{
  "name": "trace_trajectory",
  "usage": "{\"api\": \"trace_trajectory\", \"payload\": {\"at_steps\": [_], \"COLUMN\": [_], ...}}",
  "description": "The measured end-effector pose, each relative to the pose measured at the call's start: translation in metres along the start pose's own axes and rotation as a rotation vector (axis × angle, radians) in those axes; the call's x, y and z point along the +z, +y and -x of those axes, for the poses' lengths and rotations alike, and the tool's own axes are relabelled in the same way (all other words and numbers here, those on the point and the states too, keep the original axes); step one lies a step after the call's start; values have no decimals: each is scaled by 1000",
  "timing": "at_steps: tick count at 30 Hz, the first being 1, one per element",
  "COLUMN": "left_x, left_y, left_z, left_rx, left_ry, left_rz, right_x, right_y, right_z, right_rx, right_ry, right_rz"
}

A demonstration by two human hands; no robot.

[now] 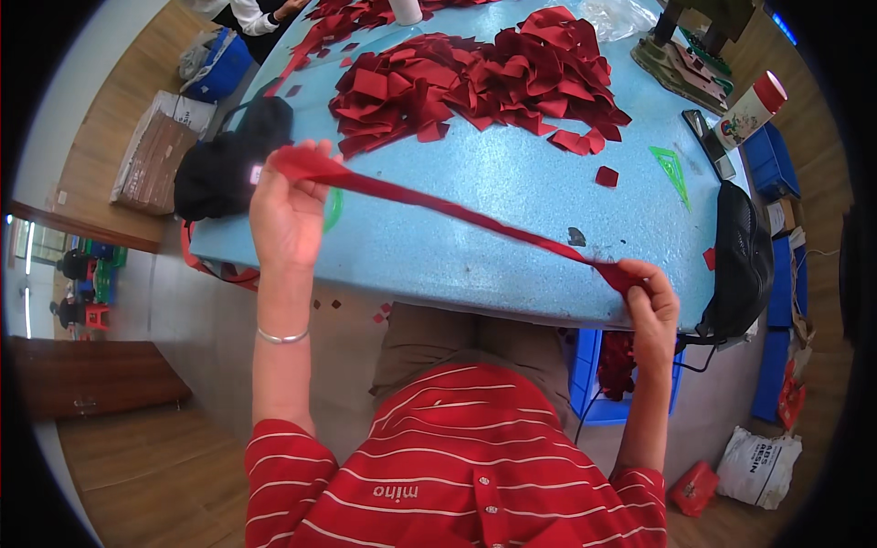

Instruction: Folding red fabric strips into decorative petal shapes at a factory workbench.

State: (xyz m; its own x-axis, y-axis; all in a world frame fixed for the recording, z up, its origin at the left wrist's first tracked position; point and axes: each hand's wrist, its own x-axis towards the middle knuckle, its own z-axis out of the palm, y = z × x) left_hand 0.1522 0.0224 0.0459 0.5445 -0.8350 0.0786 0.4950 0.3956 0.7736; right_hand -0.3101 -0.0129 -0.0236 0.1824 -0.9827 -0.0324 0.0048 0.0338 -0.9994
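White printed plastic sack [757,468] on the floor, lower right; flat red packet [694,488] just beside it (partly cropped); taped brown cardboard carton [156,163] upper left.

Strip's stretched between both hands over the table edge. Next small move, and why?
Probably lower the strip onto the bare blue table. The left hand and right hand each pinch an end, it hangs taut in the air above the table, and the red pile leaves the near part free.
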Motion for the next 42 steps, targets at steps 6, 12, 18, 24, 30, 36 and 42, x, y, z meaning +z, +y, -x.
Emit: {"api": "trace_trajectory", "payload": {"at_steps": [6, 12, 18, 24, 30, 36, 42], "left_x": [-26, -15, 51, 75, 117, 132, 144], "left_y": [-13, -60, -123, -165, -114, -99, -81], "left_z": [-9, 20, 18, -5, -1, 14, 28], "left_rx": [-215, 514, 533, 634, -693, -652, -649], "left_ry": [-18, -412, -655, -844, -525, -420, -437], "left_rz": [-870, -1505, -1434, -1515, -389, 77, 241], "right_x": [-29, -23, -34, -40, -18, 60, 109], "right_y": [16, 16, 29, 5, -32, -54, -49], "right_z": [-25, -28, -32, -30, -34, -38, -55], "right_rx": [-206, -195, -134, -195, -553, -197, -115], "right_ry": [133, 233, 206, 262, 342, -228, -400], "right_rz": [492, 936, 718, 513, 951, 280, -248]}}
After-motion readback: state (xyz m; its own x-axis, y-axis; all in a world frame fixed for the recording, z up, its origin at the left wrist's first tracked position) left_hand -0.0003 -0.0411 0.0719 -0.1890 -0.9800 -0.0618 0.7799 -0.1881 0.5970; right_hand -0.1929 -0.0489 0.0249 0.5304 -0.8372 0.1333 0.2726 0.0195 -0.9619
